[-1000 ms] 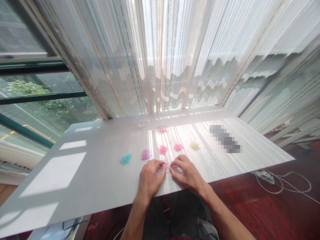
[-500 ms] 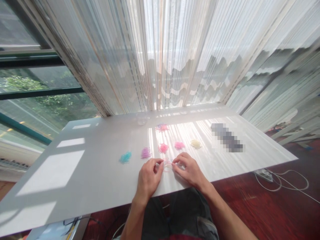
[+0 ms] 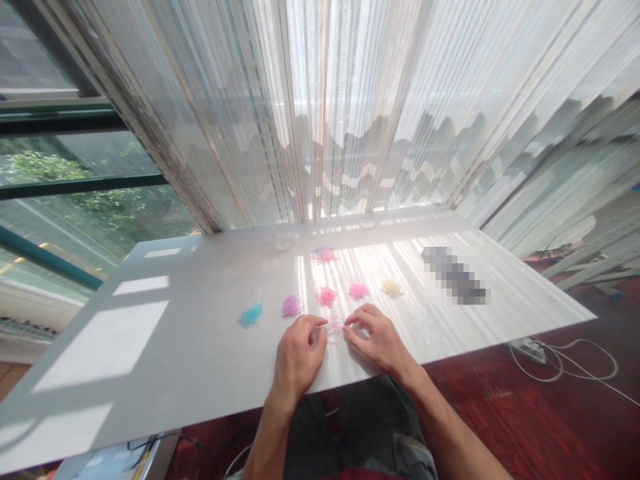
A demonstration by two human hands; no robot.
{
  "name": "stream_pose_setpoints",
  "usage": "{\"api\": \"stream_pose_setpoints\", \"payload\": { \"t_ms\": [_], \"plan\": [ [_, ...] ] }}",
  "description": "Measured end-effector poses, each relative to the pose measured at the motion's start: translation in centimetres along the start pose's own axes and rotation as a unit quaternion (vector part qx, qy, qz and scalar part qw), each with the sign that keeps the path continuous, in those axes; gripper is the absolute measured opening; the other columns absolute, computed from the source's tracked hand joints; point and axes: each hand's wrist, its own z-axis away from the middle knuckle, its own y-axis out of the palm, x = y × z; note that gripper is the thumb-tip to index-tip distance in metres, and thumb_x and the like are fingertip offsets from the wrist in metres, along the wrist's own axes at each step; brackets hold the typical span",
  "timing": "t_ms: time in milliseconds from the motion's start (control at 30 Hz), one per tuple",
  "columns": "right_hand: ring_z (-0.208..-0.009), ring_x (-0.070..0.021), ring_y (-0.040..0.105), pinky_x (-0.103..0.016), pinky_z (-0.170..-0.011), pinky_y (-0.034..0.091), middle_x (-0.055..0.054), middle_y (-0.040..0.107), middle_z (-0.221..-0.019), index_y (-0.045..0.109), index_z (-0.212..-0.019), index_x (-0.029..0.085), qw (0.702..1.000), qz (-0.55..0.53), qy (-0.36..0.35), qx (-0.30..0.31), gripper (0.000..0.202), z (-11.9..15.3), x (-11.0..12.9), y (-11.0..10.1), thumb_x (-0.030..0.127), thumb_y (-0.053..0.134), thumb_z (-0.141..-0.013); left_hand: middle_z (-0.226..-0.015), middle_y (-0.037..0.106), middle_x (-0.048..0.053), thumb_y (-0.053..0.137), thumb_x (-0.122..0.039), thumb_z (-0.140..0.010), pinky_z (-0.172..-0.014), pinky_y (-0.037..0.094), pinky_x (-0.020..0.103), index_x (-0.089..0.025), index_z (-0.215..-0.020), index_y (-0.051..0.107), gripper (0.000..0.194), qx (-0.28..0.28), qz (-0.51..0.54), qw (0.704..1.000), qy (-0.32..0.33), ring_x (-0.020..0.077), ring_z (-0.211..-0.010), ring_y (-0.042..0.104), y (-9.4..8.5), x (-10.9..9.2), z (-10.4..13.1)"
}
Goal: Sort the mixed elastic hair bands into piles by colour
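Observation:
Between my hands lies a small loose heap of mixed thin strands, pink and pale, that look like small rubber bands. On its left side is my left hand, curled, with thumb and forefinger tips slightly apart and nothing visible in them. From the right, my right hand reaches the heap's edge, thumb and forefinger close together; whatever they pinch is too small to make out. Beyond the hands, sorted piles form a row: teal, purple, red-pink, pink and pale yellow.
A mixed-colour pile lies farther back on the white table. Near the curtain stand a clear bowl and a small clear round item. A blurred-out dark object is at right. White cables lie on the floor.
My left thumb has come slightly away from the forefinger, widening the gap between them. The right hand and the piles look almost unchanged.

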Motion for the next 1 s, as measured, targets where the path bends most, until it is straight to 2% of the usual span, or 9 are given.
{"api": "stream_pose_setpoints", "payload": {
  "t_ms": [167,367,700,1000],
  "plan": [
    [-0.081,-0.0188,0.065,-0.032,-0.077,0.055,-0.003,0.064,-0.087,0.071,-0.086,0.022,1.0,0.002,0.001,0.0,0.008,0.0,0.0,0.0,0.023,0.065,-0.09,-0.095,0.073,0.004,0.059,-0.029,-0.097,-0.075,0.056,0.031,-0.022,-0.111,0.073,0.021,-0.01,-0.031,0.999,-0.021,0.0174,-0.072,0.068,0.4,-0.2,-0.3],
    [-0.082,-0.0193,0.065,-0.033,-0.077,0.055,-0.004,0.065,-0.088,0.071,-0.086,0.023,1.0,0.008,0.0,0.0,0.009,0.0,0.1,0.1,0.022,0.064,-0.091,-0.099,0.074,0.005,0.064,-0.021,-0.094,-0.081,0.055,0.033,-0.022,-0.11,0.075,0.02,-0.005,-0.075,0.997,-0.032,0.0226,-0.089,0.073,1.1,-0.3,-0.6],
    [-0.084,-0.0203,0.065,-0.034,-0.08,0.056,-0.004,0.065,-0.089,0.072,-0.092,0.023,1.0,0.014,-0.005,0.0,0.008,0.1,0.0,0.2,0.022,0.065,-0.092,-0.093,0.073,0.002,0.065,-0.02,-0.093,-0.077,0.054,0.03,-0.024,-0.097,0.075,0.012,-0.007,-0.094,0.995,-0.017,0.0205,-0.083,0.071,1.1,-0.3,-0.5],
    [-0.089,-0.0213,0.067,-0.036,-0.083,0.056,-0.005,0.066,-0.094,0.075,-0.106,0.024,1.0,0.014,-0.014,0.015,0.015,0.1,-0.2,0.5,0.025,0.065,-0.096,-0.098,0.072,0.002,0.06,-0.023,-0.099,-0.076,0.051,0.032,-0.024,-0.1,0.073,0.013,0.007,-0.079,0.997,0.013,0.0187,-0.076,0.067,0.8,-0.3,-0.1]
  ]
}}
